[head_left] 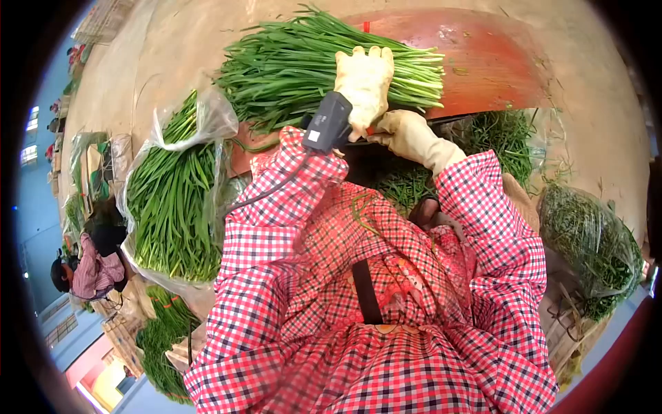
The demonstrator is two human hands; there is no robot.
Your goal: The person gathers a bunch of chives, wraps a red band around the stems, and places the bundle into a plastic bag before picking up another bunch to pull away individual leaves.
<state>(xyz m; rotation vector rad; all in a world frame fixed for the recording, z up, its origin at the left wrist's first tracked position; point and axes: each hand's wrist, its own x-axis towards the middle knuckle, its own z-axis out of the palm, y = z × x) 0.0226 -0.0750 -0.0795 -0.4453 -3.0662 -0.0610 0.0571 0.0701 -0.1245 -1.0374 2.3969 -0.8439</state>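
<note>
A large bundle of garlic chives (283,65) lies across a red board (489,62), its pale cut ends toward the right. My left hand (364,88), in a cream glove, presses over the bundle near the cut ends, fingers curled on it. A black device (327,123) is strapped at that wrist. My right hand (412,136), gloved too, is closed at the board's near edge, just below the bundle. A bit of red strip (370,130) shows at its fingertips. Another piece of red strip (366,27) sticks up behind the bundle's far side.
To the left, an open clear plastic bag (207,117) holds more chives (176,207). Loose green trimmings (500,141) lie below the board on the right, near a filled plastic bag (589,238). Tied green bunches (165,338) and another person (96,265) are at far left.
</note>
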